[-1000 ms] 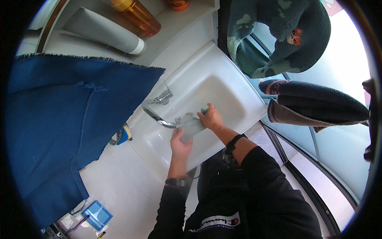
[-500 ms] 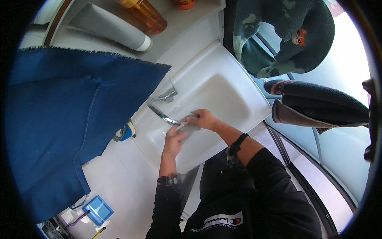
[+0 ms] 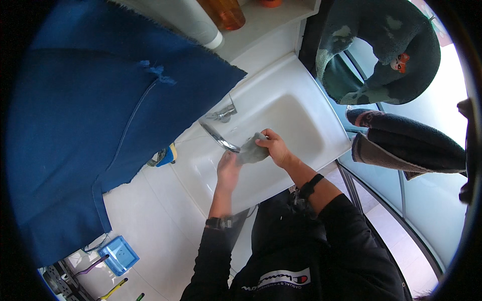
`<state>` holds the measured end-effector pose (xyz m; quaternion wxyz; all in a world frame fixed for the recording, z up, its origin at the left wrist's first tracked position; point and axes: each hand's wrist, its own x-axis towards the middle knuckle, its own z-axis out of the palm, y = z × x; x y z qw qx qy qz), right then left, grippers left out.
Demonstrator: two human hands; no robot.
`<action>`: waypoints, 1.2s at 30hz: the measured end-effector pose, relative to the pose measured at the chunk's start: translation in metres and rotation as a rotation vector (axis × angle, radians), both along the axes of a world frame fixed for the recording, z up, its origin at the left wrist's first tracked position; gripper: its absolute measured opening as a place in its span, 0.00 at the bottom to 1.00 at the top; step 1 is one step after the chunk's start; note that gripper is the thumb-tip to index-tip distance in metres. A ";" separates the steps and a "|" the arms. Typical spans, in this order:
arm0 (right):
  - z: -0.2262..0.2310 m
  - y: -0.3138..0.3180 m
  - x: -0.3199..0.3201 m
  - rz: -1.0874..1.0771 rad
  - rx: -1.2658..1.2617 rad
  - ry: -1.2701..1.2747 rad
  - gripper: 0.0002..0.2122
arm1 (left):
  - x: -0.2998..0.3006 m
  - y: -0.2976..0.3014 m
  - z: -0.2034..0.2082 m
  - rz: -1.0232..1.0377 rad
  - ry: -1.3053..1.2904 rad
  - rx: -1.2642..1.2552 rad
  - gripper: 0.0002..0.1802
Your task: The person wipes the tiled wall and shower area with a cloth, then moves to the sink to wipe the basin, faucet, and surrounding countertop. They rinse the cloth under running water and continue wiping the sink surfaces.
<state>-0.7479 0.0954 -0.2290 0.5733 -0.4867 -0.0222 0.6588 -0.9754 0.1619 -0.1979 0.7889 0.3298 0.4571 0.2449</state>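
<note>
A small wet-looking grey cloth (image 3: pixel 252 150) is stretched between my two hands, over the white washbasin (image 3: pixel 301 125). Its exact kind does not show. My right hand (image 3: pixel 273 146) pinches the cloth's upper right end between thumb and fingers. At the lower left end my left hand (image 3: pixel 228 168), slightly blurred, has its fingers closed on the fabric. The curved chrome tap (image 3: pixel 217 135) ends just above my left fingertips. Whether water runs from it is hard to make out.
A large blue cloth (image 3: pixel 100 110) hangs at the left. Dark towels (image 3: pixel 411 140) and a green fleecy cover (image 3: pixel 331 65) hang at the right. A shelf with a grey tube (image 3: pixel 201 25) and an amber bottle (image 3: pixel 228 12) is above. A blue tray (image 3: pixel 118 255) sits lower left.
My hands have moved apart, and the grey cloth, bunched between them before, is now spread out. The whole view has shifted slightly, with the basin further right in it.
</note>
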 end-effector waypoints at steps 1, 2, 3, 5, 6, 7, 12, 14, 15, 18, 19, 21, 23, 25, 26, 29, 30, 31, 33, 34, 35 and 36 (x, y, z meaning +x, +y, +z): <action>0.003 0.000 -0.006 -0.029 -0.005 -0.040 0.09 | 0.003 -0.003 -0.006 0.056 -0.059 -0.041 0.23; 0.006 0.001 -0.013 0.016 -0.052 -0.273 0.10 | 0.010 -0.008 -0.014 0.096 0.065 -0.022 0.25; 0.010 0.001 -0.021 0.063 -0.097 -0.507 0.12 | 0.017 -0.011 -0.023 0.152 0.208 -0.030 0.25; 0.019 0.000 -0.040 0.144 -0.140 -0.777 0.15 | 0.031 -0.018 -0.040 0.255 0.359 -0.071 0.24; 0.024 -0.001 -0.051 0.178 -0.138 -0.812 0.17 | 0.038 -0.021 -0.046 0.347 0.306 -0.186 0.24; 0.028 -0.002 -0.062 0.218 -0.144 -0.842 0.18 | 0.040 -0.025 -0.049 0.360 0.240 -0.245 0.24; 0.024 0.006 -0.068 0.395 -0.202 -1.088 0.17 | 0.058 -0.044 -0.038 0.383 0.023 -0.403 0.24; 0.017 0.011 -0.060 0.432 -0.243 -1.115 0.18 | 0.059 -0.050 -0.035 0.336 0.074 -0.418 0.22; 0.014 0.011 -0.058 0.461 -0.290 -1.115 0.18 | 0.057 -0.051 -0.036 0.312 0.137 -0.433 0.21; 0.014 0.000 -0.062 0.471 -0.254 -1.068 0.20 | 0.044 -0.050 -0.054 0.326 0.186 -0.414 0.21; 0.016 -0.007 -0.067 0.516 -0.192 -1.093 0.20 | 0.039 -0.048 -0.064 0.335 0.156 -0.406 0.21; 0.020 -0.018 -0.078 0.622 -0.118 -1.139 0.20 | 0.023 -0.038 -0.077 0.309 0.005 -0.459 0.20; 0.019 -0.019 -0.080 0.558 -0.157 -1.103 0.19 | 0.025 -0.039 -0.086 0.289 -0.129 -0.490 0.20; 0.013 -0.011 -0.074 0.608 -0.240 -1.102 0.19 | 0.030 -0.046 -0.084 0.309 -0.127 -0.520 0.20; 0.008 -0.002 -0.067 0.624 -0.254 -1.117 0.18 | 0.036 -0.053 -0.080 0.330 -0.076 -0.485 0.19; 0.002 0.012 -0.054 0.547 -0.356 -1.076 0.18 | 0.043 -0.060 -0.065 0.272 0.096 -0.523 0.19; 0.004 0.011 -0.054 0.566 -0.354 -1.074 0.18 | 0.044 -0.057 -0.061 0.287 0.039 -0.531 0.18; 0.006 0.010 -0.054 0.606 -0.321 -1.087 0.18 | 0.045 -0.052 -0.061 0.293 0.051 -0.512 0.18; 0.016 -0.004 -0.066 0.703 -0.262 -1.102 0.19 | 0.041 -0.043 -0.060 0.322 0.020 -0.509 0.18; 0.021 -0.013 -0.071 0.748 -0.178 -1.178 0.19 | 0.039 -0.039 -0.059 0.333 -0.023 -0.545 0.19; 0.023 -0.016 -0.072 0.729 -0.203 -1.149 0.18 | 0.040 -0.040 -0.059 0.323 -0.093 -0.563 0.19; 0.024 -0.018 -0.070 0.711 -0.230 -1.119 0.18 | 0.042 -0.042 -0.059 0.340 -0.086 -0.562 0.19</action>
